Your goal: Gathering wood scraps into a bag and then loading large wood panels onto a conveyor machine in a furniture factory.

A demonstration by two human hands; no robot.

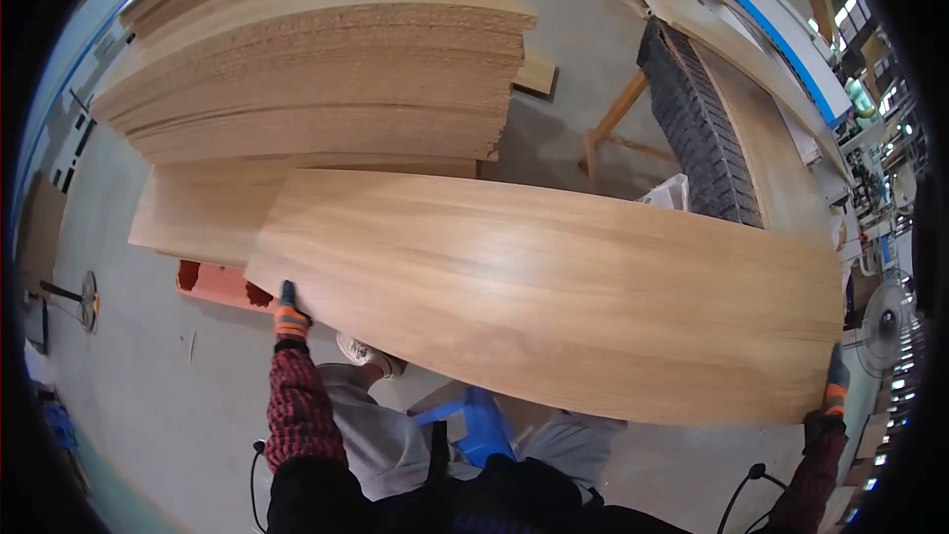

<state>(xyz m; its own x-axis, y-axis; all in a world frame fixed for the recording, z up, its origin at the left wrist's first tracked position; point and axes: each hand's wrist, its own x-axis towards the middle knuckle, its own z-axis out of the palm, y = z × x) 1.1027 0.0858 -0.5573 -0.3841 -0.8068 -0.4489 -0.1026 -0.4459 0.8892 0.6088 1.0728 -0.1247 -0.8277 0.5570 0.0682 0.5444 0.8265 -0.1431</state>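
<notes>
A long, light-brown wooden panel (534,297) with visible grain lies across the view in front of me. My left hand (291,314), in an orange and dark glove, is closed on its near edge by the left end. At the far right, my right hand (836,382), gloved alike, grips the panel's right end. Parts of the fingers of both hands are hidden by the panel. Another panel (188,208) lies under its left end, above an orange-red support (222,284).
Beyond stands a tall stack of boards (326,79). At the right are a bench with dark ribbed padding (702,129) and a wooden trestle (618,124). A blue stool (484,425) is between my legs. Fans stand at the left (89,300) and right (883,321).
</notes>
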